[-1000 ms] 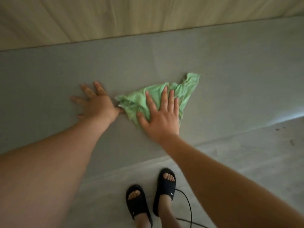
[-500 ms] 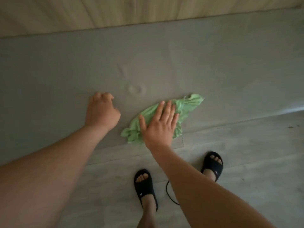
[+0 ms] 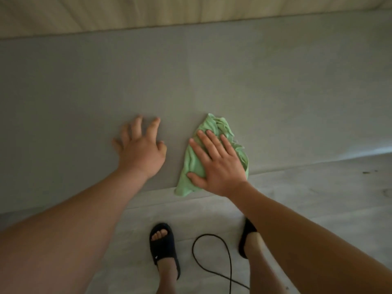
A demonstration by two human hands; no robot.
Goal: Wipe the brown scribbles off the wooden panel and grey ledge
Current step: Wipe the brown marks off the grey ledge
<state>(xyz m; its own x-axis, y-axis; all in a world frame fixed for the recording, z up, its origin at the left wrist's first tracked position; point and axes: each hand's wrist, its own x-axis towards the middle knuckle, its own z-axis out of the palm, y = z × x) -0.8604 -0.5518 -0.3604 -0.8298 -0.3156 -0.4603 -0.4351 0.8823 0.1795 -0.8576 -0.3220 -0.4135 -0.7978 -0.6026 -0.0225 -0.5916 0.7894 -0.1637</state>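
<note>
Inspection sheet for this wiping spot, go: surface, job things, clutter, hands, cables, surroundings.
Surface: grey ledge, no brown scribbles seen in this view; wooden panel above it, none seen either.
Job's things: green cloth, bunched, lying against the ledge near its lower edge.
Clutter: small dark specks on the floor at right.
Hands: left hand rests on bare ledge, fingers spread; right hand presses the cloth with straight fingers.
Cables: black cable looped on the floor between the feet.
Surroundings: black slippers on the pale floor.
</note>
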